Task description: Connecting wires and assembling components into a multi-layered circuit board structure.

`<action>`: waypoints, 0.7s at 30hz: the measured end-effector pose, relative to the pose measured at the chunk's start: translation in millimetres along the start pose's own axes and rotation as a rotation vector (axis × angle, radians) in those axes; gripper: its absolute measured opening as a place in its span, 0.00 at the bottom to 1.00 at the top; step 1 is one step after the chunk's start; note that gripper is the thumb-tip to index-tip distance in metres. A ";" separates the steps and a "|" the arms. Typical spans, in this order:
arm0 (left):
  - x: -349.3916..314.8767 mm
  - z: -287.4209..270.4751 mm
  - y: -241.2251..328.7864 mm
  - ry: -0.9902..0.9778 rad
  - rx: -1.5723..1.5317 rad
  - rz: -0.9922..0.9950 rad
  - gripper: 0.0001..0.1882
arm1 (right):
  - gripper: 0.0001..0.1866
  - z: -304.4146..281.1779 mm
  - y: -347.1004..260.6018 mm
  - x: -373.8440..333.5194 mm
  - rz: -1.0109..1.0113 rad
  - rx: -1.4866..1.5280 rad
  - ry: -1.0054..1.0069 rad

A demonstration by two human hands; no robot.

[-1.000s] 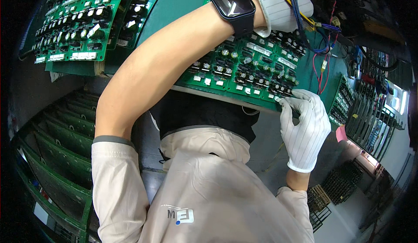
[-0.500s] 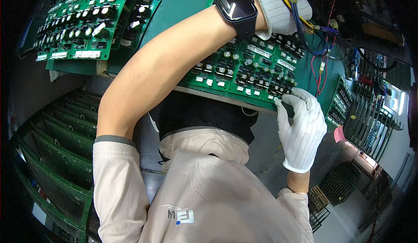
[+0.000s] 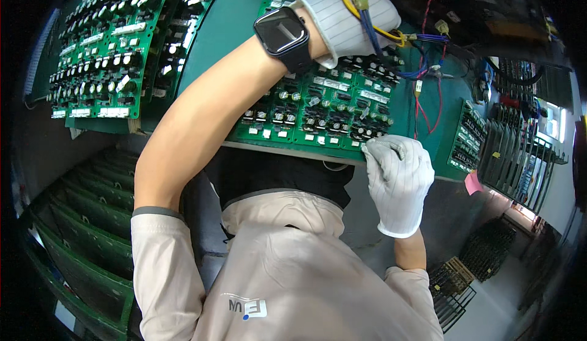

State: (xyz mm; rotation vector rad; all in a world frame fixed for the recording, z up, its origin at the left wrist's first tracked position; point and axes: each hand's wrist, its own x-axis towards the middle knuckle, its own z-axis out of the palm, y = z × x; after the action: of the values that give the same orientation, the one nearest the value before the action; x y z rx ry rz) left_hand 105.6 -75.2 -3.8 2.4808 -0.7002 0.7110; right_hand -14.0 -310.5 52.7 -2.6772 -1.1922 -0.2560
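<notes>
A green circuit board panel (image 3: 295, 134), crowded with black, silver and white components, lies at the bench's near edge. My right hand (image 3: 400, 179), in a white striped glove, is closed at the panel's near right corner. Its thumb and index finger come together on that corner, and the other fingers are curled in. Over the far part of the panel reaches my left hand (image 3: 351, 20), gloved the same way, with a black watch (image 3: 282, 32) on the wrist. Its fingers are hidden by the hand's back and by a yellow and blue wire bundle (image 3: 365, 20) hanging before it.
More populated circuit boards (image 3: 113, 54) stand tilted at the far left of the green bench top (image 3: 214, 54). Red wires (image 3: 431, 112) hang to the right. Another board (image 3: 468, 139) and racks of boards (image 3: 513, 157) are beyond. A green slotted rack (image 3: 85, 231) stands lower left.
The whole view has shifted, so the panel and both hands appear farther left. My right hand's fingers have curled in tighter at the panel's corner. My left hand still reaches over the panel.
</notes>
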 end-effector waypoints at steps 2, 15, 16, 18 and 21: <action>2.8 3.2 -0.6 -0.043 0.012 -0.062 0.09 | 0.11 -1.5 1.4 1.7 -0.001 -0.007 0.005; 19.4 -23.1 20.3 -0.080 0.054 -0.052 0.09 | 0.13 -50.7 42.8 38.2 0.281 0.669 -0.021; 22.0 -25.6 22.2 -0.084 0.062 -0.041 0.09 | 0.12 -46.1 51.7 42.9 0.230 0.643 -0.046; 26.2 -27.8 24.8 -0.114 0.133 -0.088 0.09 | 0.16 -27.6 68.1 51.5 0.190 0.589 -0.103; 25.2 -32.9 36.7 0.008 -0.053 -0.102 0.12 | 0.20 -13.2 81.5 55.4 0.224 0.440 -0.009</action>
State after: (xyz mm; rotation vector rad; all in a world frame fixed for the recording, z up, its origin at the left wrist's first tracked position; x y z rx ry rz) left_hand 91.4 -93.7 46.4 2.4444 -0.5782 0.6554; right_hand 82.4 -327.7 69.5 -2.3906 -0.8214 0.0503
